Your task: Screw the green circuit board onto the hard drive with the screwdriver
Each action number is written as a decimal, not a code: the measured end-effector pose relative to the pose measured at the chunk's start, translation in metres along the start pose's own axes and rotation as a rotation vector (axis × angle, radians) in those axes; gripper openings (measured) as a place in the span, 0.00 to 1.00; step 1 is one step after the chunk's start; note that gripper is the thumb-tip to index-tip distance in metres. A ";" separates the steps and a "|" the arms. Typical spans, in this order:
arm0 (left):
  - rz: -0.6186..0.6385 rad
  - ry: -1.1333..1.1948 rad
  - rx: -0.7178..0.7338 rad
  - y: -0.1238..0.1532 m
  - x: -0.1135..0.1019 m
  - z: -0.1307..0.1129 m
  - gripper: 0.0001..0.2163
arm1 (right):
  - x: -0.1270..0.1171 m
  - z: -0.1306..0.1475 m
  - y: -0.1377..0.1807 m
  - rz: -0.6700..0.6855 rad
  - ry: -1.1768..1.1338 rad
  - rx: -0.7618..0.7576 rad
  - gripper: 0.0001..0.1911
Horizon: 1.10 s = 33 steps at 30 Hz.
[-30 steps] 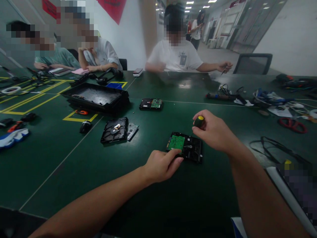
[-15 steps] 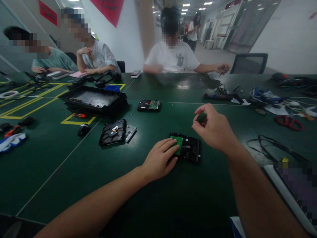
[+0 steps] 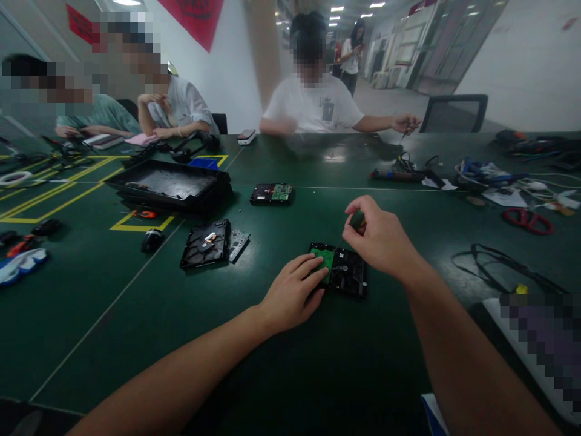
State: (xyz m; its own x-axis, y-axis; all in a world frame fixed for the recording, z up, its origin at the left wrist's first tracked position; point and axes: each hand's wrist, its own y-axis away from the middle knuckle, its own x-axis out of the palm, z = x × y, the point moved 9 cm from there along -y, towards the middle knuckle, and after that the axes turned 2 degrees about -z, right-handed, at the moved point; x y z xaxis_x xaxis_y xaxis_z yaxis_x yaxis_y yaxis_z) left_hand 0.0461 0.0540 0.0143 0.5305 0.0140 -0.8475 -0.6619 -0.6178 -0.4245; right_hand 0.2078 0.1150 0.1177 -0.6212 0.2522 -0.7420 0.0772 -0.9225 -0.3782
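A black hard drive (image 3: 349, 277) with a green circuit board (image 3: 327, 259) lies flat on the table in front of me. Across the board and the drive's left edge rests my left hand (image 3: 293, 293), fingers stretched out and spread. My right hand (image 3: 379, 239) is closed around the dark green handle of a screwdriver (image 3: 357, 219). Its thin shaft slants down to the left, the tip at the board's upper right; whether it touches a screw I cannot make out. To the left lies another black hard drive (image 3: 206, 245), with a loose circuit board (image 3: 238, 244) beside it.
Farther back are a third hard drive (image 3: 271, 194) and a black tray (image 3: 170, 181). Red-handled scissors (image 3: 527, 220), cables (image 3: 503, 269) and a bundle of wires (image 3: 488, 175) lie on the right. Several people sit or stand beyond the green table (image 3: 181, 339).
My right hand has moved left and slightly down, bringing the screwdriver's tip from the drive's far edge onto the green board. My left hand stays in place.
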 end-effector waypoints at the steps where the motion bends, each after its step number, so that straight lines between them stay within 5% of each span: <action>1: -0.001 0.003 0.000 0.000 0.000 0.000 0.21 | 0.000 0.000 0.000 0.001 0.001 0.004 0.12; 33: 0.008 0.005 -0.003 -0.002 -0.002 -0.001 0.21 | 0.010 0.003 -0.001 -0.005 0.064 0.018 0.20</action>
State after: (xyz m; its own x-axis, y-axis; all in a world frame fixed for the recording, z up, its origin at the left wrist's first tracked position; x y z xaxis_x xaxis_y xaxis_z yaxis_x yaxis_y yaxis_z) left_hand 0.0469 0.0543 0.0167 0.5283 0.0052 -0.8490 -0.6643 -0.6202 -0.4172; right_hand 0.1990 0.1176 0.1120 -0.5700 0.2743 -0.7745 0.0602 -0.9262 -0.3723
